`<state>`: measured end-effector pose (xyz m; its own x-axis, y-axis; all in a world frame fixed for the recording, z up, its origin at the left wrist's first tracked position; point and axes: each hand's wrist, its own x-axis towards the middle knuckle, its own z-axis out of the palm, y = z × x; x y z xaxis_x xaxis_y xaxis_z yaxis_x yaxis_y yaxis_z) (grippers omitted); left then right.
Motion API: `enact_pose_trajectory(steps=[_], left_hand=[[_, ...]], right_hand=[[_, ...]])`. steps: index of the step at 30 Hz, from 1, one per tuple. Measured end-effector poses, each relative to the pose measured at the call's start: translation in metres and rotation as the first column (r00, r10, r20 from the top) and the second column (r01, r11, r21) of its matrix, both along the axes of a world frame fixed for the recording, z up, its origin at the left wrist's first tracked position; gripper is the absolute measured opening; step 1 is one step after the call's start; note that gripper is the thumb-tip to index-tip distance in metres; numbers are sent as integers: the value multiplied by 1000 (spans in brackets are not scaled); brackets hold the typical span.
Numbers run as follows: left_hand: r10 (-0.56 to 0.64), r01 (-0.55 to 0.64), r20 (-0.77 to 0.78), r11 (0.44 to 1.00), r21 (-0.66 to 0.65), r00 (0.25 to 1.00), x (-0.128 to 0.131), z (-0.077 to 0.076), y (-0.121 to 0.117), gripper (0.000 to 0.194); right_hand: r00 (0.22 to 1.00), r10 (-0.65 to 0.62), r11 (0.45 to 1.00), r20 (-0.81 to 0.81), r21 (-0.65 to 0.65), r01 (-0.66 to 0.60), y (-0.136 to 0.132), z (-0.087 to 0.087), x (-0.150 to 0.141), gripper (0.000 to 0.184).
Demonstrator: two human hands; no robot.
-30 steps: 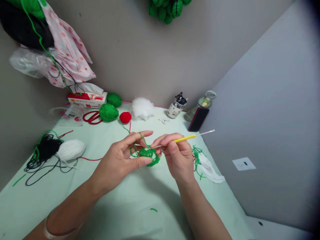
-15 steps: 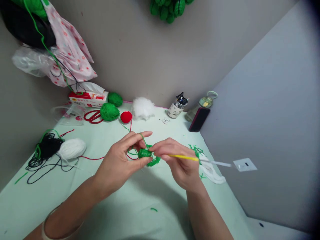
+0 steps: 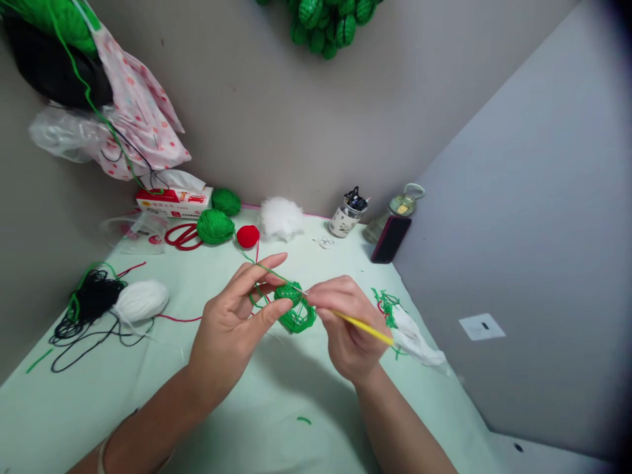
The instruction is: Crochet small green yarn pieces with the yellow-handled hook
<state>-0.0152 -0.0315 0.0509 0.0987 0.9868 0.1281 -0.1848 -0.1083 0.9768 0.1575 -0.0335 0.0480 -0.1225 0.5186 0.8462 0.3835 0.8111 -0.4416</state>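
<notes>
My left hand (image 3: 237, 313) pinches a small green crochet piece (image 3: 286, 293) between thumb and fingers, with green yarn running over the raised index finger. In my right hand (image 3: 351, 322) is a crochet hook (image 3: 364, 327) with a yellow handle, held like a pen. Its thin metal shaft points left and meets the top edge of the piece. Below the piece hangs a loose loop of green yarn (image 3: 299, 320). A green ball of yarn (image 3: 216, 226) and a red ball of yarn (image 3: 247, 236) rest behind my left hand.
Red-handled scissors (image 3: 182, 236), a tissue box (image 3: 174, 203) and white stuffing (image 3: 281, 218) stand along the back. Black yarn (image 3: 96, 296) and a white ball (image 3: 141, 299) lie left. At right are a pen cup (image 3: 347, 214), a phone (image 3: 392, 239) and green scraps (image 3: 388, 304).
The hook has turned, its handle end now pointing lower, and its metal shaft shows at the piece. The crochet piece has tilted in my left hand. The view has shifted slightly.
</notes>
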Motion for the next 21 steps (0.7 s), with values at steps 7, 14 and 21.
enact_pose_trajectory(steps=[7, 14, 21], left_hand=[[57, -57, 86, 998, 3, 995, 5, -8, 1, 42], [-225, 351, 414, 899, -260, 882, 0, -2, 4, 60], [-148, 200, 227, 953, -229, 963, 1, -2, 5, 67]], right_hand=[[947, -211, 967, 244, 196, 165, -7, -6, 0, 26], [952, -238, 934, 195, 315, 169, -10, -15, -4, 30], [1000, -5, 997, -17, -72, 4, -1, -9, -2, 30]])
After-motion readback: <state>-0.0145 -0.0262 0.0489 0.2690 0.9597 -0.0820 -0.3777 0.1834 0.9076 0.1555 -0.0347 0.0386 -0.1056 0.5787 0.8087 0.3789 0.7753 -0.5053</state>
